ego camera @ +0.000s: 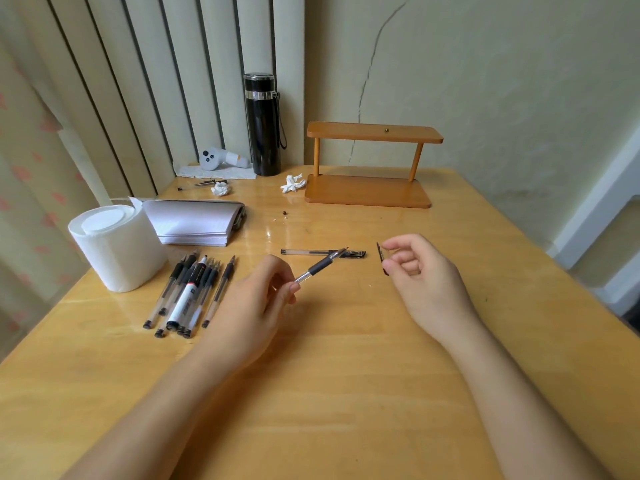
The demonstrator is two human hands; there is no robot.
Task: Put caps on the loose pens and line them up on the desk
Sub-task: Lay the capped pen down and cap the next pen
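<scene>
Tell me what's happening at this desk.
A person is capping pens. The left hand holds an uncapped pen, tip pointing toward the right hand, which pinches a black cap. The two are still apart. One capped pen lies on the desk just beyond, and a bunch of uncapped pens waits at left beside a paper roll.

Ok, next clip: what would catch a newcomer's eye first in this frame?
The two bare hands at mid-desk: the left hand holds an uncapped clear pen with a black grip, and the right hand pinches a small black pen cap just right of its tip. Next, the cluster of loose clear-barrelled pens fanned out on the left, beside a white toilet-paper roll.
</scene>
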